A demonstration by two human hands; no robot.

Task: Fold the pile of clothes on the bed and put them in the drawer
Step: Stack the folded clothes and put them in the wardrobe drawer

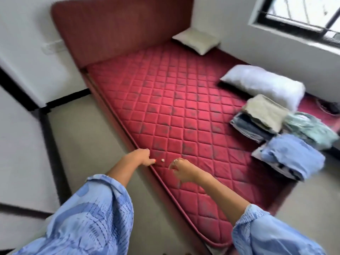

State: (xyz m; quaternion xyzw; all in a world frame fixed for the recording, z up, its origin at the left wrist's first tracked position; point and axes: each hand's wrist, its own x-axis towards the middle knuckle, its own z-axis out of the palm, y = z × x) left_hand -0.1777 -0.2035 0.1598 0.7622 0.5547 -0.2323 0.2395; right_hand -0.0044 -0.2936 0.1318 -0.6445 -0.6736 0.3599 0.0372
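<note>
Folded clothes lie in stacks at the right side of the red quilted mattress (165, 100): a beige piece on dark jeans (261, 115), a teal garment (311, 127) and a light blue garment (290, 157) nearest me. My left hand (141, 157) hovers at the mattress's near edge, fingers curled with nothing in it. My right hand (181, 167), wearing a ring, hangs just beside it over the mattress, fingers loosely bent and empty. Both arms wear blue patterned sleeves. No drawer is in view.
A white pillow (263, 85) lies beyond the stacks, and a small cream cushion (196, 40) rests by the red headboard (119, 28). A window (301, 13) is at the upper right. Grey floor (82, 137) runs along the bed's left side.
</note>
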